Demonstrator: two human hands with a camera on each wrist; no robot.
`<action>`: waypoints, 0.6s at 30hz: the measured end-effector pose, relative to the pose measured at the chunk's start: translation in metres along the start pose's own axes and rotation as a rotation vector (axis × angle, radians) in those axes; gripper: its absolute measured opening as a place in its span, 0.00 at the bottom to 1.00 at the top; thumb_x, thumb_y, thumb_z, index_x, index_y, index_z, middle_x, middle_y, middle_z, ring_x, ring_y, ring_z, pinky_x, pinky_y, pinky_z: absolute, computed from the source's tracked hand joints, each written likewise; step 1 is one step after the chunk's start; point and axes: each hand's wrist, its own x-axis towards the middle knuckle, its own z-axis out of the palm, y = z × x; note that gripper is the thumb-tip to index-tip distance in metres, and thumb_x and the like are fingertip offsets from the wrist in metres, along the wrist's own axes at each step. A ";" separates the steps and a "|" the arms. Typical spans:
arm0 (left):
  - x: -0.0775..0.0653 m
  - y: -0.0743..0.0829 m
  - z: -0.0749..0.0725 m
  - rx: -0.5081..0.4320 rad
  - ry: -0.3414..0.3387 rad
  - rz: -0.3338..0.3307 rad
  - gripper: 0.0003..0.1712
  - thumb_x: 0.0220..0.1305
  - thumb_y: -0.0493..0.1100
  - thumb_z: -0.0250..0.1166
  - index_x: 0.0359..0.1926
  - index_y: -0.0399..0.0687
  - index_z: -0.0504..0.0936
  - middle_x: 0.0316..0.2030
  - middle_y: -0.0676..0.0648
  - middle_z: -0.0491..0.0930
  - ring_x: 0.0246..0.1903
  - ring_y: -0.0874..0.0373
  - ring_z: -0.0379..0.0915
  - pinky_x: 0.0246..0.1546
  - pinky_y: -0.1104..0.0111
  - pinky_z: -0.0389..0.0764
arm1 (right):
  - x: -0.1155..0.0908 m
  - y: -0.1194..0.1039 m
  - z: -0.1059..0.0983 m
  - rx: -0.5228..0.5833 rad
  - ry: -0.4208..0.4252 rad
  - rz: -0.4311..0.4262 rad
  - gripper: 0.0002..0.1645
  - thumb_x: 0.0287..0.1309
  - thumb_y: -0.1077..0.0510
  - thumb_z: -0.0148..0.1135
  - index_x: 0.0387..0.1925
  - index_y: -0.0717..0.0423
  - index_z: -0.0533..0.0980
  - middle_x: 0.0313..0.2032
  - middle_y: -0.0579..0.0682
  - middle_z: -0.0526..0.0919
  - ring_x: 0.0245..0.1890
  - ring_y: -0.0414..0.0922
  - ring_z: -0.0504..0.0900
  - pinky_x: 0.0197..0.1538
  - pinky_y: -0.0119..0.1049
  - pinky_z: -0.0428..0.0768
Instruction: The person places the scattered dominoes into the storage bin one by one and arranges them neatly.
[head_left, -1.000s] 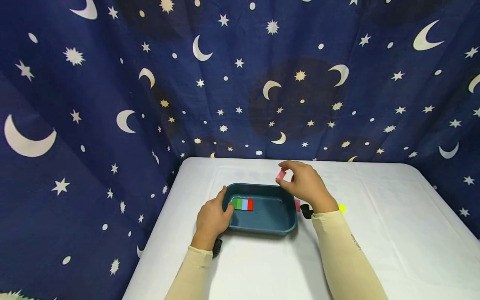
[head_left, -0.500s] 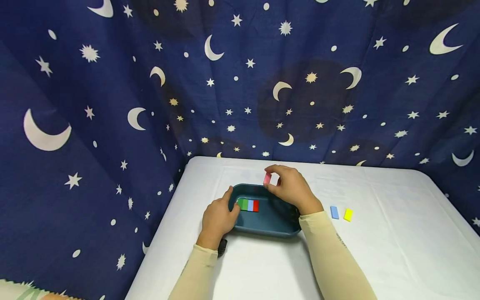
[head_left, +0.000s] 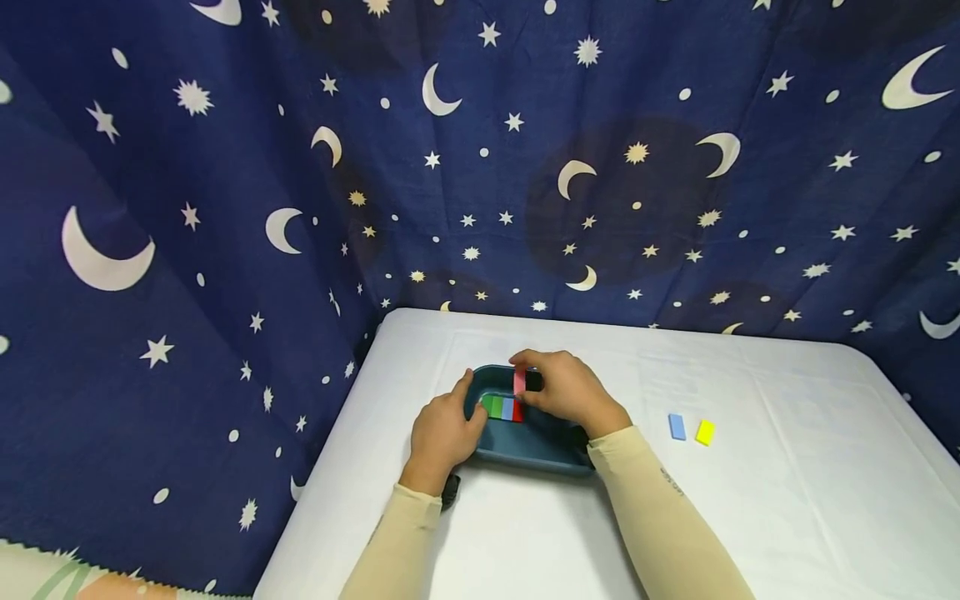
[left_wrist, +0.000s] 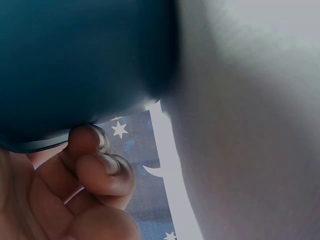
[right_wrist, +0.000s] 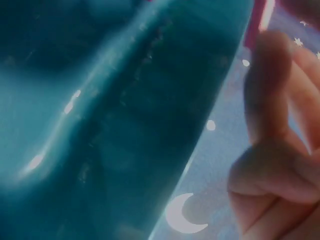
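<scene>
In the head view, a dark teal plastic tray stands on the table. My left hand grips its left end, thumb over the rim; the left wrist view shows curled fingers against the tray's edge. My right hand pinches a small pink rectangular block between thumb and fingers, held upright over the far part of the tray. Inside lies a row of flat blocks: green, light blue and red. In the right wrist view only part of the pink block shows.
A blue block and a yellow block lie on the white tablecloth right of the tray. Behind the table hangs a dark blue curtain with moons and stars. A black wrist device sits at the left wrist.
My right hand has carried the pink block left and down, from beyond the tray's far right rim to above the coloured row. The left hand stays on the tray. The head view has turned slightly.
</scene>
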 end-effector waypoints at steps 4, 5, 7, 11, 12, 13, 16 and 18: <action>0.001 0.000 0.001 0.005 -0.003 0.001 0.38 0.71 0.57 0.61 0.79 0.53 0.70 0.36 0.41 0.88 0.26 0.52 0.81 0.27 0.56 0.80 | -0.001 0.000 0.006 0.000 -0.122 0.007 0.34 0.52 0.51 0.83 0.62 0.45 0.83 0.47 0.40 0.89 0.47 0.48 0.87 0.52 0.48 0.82; 0.001 -0.001 0.001 0.006 -0.005 -0.001 0.38 0.71 0.57 0.60 0.79 0.53 0.70 0.36 0.41 0.88 0.26 0.53 0.80 0.27 0.56 0.80 | -0.001 0.000 0.008 -0.009 -0.152 0.013 0.34 0.52 0.51 0.83 0.62 0.45 0.83 0.47 0.40 0.89 0.47 0.47 0.86 0.52 0.48 0.82; 0.001 -0.001 0.001 0.006 -0.010 -0.005 0.39 0.71 0.58 0.59 0.79 0.53 0.70 0.35 0.42 0.87 0.25 0.55 0.78 0.26 0.57 0.79 | -0.001 0.000 0.010 -0.032 -0.202 0.033 0.35 0.52 0.50 0.84 0.62 0.47 0.83 0.46 0.40 0.89 0.45 0.45 0.85 0.51 0.48 0.82; 0.001 -0.002 0.002 0.008 -0.017 -0.005 0.39 0.71 0.59 0.58 0.79 0.54 0.69 0.33 0.43 0.86 0.23 0.56 0.76 0.25 0.58 0.77 | 0.000 -0.001 0.010 -0.080 -0.242 0.075 0.34 0.51 0.51 0.84 0.61 0.49 0.84 0.45 0.42 0.89 0.40 0.42 0.82 0.50 0.48 0.82; 0.001 -0.002 0.002 0.009 -0.017 -0.004 0.39 0.71 0.59 0.58 0.79 0.54 0.69 0.32 0.43 0.86 0.23 0.56 0.76 0.24 0.58 0.77 | 0.000 -0.001 0.011 -0.088 -0.246 0.083 0.34 0.51 0.51 0.85 0.60 0.49 0.84 0.45 0.43 0.89 0.40 0.41 0.81 0.50 0.48 0.82; 0.001 -0.002 0.001 0.009 -0.015 -0.003 0.38 0.71 0.58 0.58 0.79 0.54 0.70 0.32 0.43 0.86 0.23 0.55 0.76 0.24 0.58 0.77 | 0.000 -0.001 0.010 -0.095 -0.249 0.088 0.34 0.50 0.52 0.85 0.60 0.50 0.84 0.45 0.43 0.89 0.39 0.41 0.81 0.49 0.48 0.82; 0.002 -0.001 0.000 0.008 -0.010 -0.001 0.38 0.71 0.58 0.58 0.79 0.54 0.70 0.32 0.43 0.86 0.23 0.55 0.77 0.24 0.58 0.78 | 0.000 -0.002 0.010 -0.120 -0.260 0.102 0.33 0.49 0.53 0.85 0.59 0.49 0.85 0.43 0.44 0.89 0.39 0.42 0.80 0.48 0.48 0.82; 0.001 -0.001 -0.001 0.008 -0.011 -0.001 0.38 0.70 0.58 0.58 0.79 0.54 0.70 0.33 0.43 0.86 0.24 0.55 0.77 0.25 0.57 0.78 | 0.000 -0.002 0.010 -0.139 -0.270 0.119 0.33 0.48 0.53 0.86 0.58 0.48 0.85 0.41 0.44 0.88 0.37 0.43 0.80 0.45 0.48 0.81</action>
